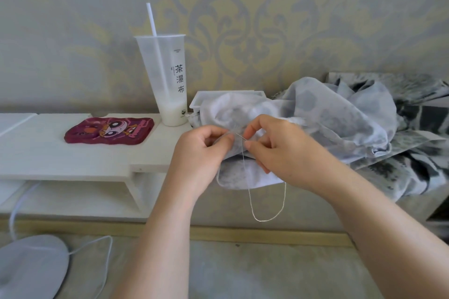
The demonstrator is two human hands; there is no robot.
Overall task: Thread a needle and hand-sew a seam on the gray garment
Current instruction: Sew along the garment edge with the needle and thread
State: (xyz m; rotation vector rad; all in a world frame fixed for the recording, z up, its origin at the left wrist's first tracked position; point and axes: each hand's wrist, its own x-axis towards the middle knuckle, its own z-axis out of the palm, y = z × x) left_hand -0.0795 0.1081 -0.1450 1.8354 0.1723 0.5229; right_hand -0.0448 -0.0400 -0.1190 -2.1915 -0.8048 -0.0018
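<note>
Pale gray spotted cloth garment (315, 114) lies bunched at the right end of the white wooden shelf (73, 153), with its near edge drawn forward between both hands. The left hand (201, 150) is curled, thumb and forefinger pinching the fold, while the right hand (279, 148) pinches the thin metal needle (241, 136) at the cloth, tip toward the left fingertips. Pale cream thread (267, 219) hangs from there in a slack loop below the hem; risks as judged: the loop twisting into a knot when pulled through, the needle pricking the near left thumb, the fold slipping so the seam wanders.
</note>
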